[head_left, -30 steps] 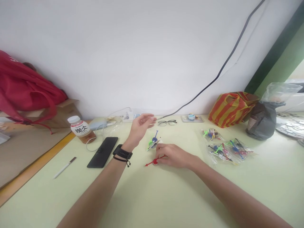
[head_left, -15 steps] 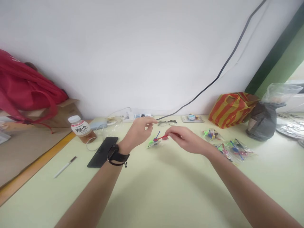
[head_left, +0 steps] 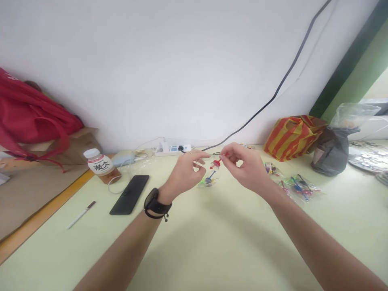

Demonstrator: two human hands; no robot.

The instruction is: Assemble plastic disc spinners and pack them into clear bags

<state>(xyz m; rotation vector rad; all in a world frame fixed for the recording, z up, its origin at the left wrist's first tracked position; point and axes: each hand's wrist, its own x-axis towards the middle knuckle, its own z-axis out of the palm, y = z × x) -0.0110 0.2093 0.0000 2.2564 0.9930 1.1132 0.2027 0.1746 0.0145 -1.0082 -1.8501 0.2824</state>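
My right hand pinches a small red plastic piece with a thin stem and a wide, disc-like middle. It hangs in the air with its pointed end to the lower left. My left hand is just left of it, fingers and thumb apart, with nothing visible between them. On the table below the hands lie small blue and green plastic pieces, partly behind my left thumb. Small clear bags of coloured pieces lie beyond my right forearm, which partly covers them.
At left are a phone, a pen and a drink bottle. A power strip sits by the wall. To the right stand a red-yellow striped bag and a grey bag.
My right hand has lifted the red piece up and slightly right, away from the blue and green pieces. My left hand has moved a little right and down, its fingers spread.
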